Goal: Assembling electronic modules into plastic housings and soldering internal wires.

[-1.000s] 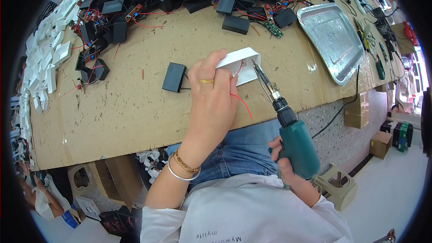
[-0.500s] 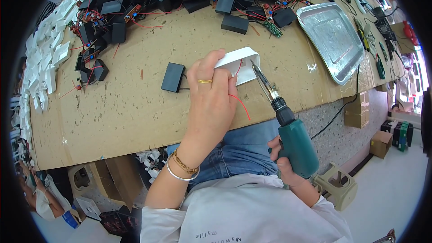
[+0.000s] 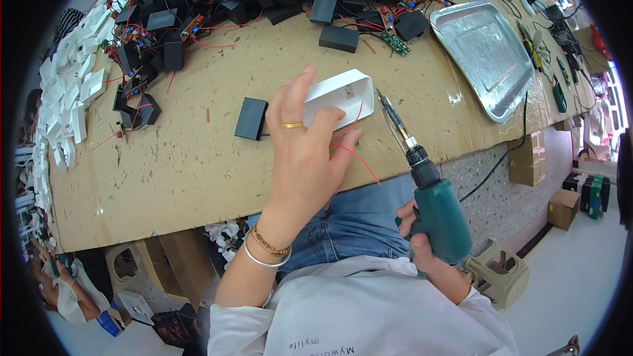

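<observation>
My left hand (image 3: 300,138) holds a white open plastic case (image 3: 339,82) just above or on the table; its left end is hidden under my fingers. The index finger reaches over its near wall, and the thumb is spread apart. Thin red wires (image 3: 361,161) come out beside the thumb and index finger. In my right hand (image 3: 425,250) is a green soldering gun (image 3: 440,214), fingers wrapped round its grip. Its metal tip points up and left, just right of the case and apart from it. Left of my left hand lies a black box (image 3: 251,118) with a dark lead.
Black boxes (image 3: 339,38) with red wires and small circuit boards heap along the far side. White plastic parts (image 3: 66,99) pile at the left. A metal tray (image 3: 484,59) and hand tools (image 3: 559,95) lie at the right. A black cord (image 3: 491,181) hangs over the table edge.
The soldering tip has drawn back from the case, slightly down and right. The case has tilted so its inside faces up more. My left fingers have spread and shifted on it.
</observation>
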A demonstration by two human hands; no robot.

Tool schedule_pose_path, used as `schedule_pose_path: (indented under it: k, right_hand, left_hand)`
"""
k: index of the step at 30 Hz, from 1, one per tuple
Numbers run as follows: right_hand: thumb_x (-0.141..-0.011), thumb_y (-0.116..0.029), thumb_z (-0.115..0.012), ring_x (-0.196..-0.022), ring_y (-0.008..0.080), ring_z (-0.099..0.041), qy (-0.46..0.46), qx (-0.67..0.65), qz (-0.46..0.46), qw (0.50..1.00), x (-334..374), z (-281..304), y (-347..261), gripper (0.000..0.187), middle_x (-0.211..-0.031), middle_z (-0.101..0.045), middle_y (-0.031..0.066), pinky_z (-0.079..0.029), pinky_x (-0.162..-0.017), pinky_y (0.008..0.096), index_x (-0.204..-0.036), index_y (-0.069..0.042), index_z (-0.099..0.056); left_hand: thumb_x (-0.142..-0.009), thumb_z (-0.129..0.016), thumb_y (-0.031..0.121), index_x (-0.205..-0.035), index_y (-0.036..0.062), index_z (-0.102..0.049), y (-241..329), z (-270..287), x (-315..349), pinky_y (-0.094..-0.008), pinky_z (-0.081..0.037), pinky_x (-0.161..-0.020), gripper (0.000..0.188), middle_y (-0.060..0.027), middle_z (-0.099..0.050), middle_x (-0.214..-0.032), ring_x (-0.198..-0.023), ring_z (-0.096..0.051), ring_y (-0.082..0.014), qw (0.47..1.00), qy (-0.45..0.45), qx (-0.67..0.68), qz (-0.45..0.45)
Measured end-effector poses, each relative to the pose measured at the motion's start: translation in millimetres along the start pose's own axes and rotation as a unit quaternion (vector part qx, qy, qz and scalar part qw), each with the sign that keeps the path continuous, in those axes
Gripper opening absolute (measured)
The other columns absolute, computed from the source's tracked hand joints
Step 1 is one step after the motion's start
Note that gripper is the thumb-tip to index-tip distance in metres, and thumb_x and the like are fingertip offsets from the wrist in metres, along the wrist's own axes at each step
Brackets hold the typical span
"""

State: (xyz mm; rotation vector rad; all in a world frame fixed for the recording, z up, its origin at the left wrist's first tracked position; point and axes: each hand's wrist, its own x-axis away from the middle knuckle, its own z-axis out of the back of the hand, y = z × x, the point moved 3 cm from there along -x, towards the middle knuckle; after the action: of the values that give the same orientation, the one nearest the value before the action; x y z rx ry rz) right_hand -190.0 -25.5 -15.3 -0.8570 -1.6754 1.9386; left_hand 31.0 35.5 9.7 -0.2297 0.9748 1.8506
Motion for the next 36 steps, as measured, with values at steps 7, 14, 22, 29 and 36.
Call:
schedule_pose_path:
  k: [7,14,22,29,36]
  right_hand:
    - [-0.084,-0.023,-0.074,-0.061,0.0083,-0.061,0.000,0.010,0.000,1.000,1,2,5,0.043,-0.091,-0.067,0.0112,-0.049,-0.056,0.0219,-0.108,0.004,-0.052]
    - [-0.083,-0.024,-0.075,-0.059,0.0078,-0.060,-0.026,0.044,0.027,0.998,-1,0,7,0.043,-0.083,-0.068,0.0080,-0.049,-0.056,0.0217,-0.107,0.004,-0.052]
    - [-0.083,-0.025,-0.075,-0.059,0.0075,-0.060,-0.030,0.036,0.004,0.999,-1,3,10,0.042,-0.084,-0.069,0.0076,-0.049,-0.056,0.0215,-0.106,0.002,-0.053]
    - [-0.082,-0.023,-0.076,-0.059,0.0079,-0.060,-0.033,0.042,0.014,0.999,-2,2,12,0.044,-0.084,-0.068,0.0089,-0.049,-0.056,0.0219,-0.107,0.003,-0.051]
    - [-0.082,-0.020,-0.076,-0.060,0.0076,-0.060,-0.037,0.024,0.006,0.999,-5,-1,17,0.046,-0.085,-0.068,0.0103,-0.049,-0.057,0.0227,-0.112,0.004,-0.050]
  left_hand:
    - [-0.074,-0.075,0.005,-0.086,0.0034,-0.060,-5,-4,2,-0.0462,-0.039,-0.095,0.019,-0.0145,-0.045,-0.132,-0.118,-0.041,-0.0380,0.998,0.007,0.044,0.051]
    - [-0.075,-0.073,0.003,-0.086,0.0058,-0.058,-1,-6,-1,-0.0446,-0.037,-0.094,0.020,-0.0105,-0.048,-0.129,-0.116,-0.044,-0.0357,0.998,0.023,-0.033,0.037]
    - [-0.083,-0.064,0.006,-0.093,0.0018,-0.053,-1,-8,-14,-0.0460,-0.037,-0.095,0.016,-0.0114,-0.049,-0.128,-0.119,-0.044,-0.0345,0.998,0.007,-0.055,-0.029]
    - [-0.081,-0.066,-0.002,-0.091,0.0023,-0.049,-1,-15,-8,-0.0428,-0.041,-0.094,0.021,-0.0114,-0.051,-0.127,-0.113,-0.046,-0.0362,0.999,0.016,-0.045,-0.021]
    - [-0.080,-0.065,0.000,-0.091,0.0000,-0.049,-3,-16,-8,-0.0448,-0.040,-0.093,0.019,-0.0124,-0.047,-0.129,-0.115,-0.043,-0.0358,0.999,0.012,-0.042,-0.032]
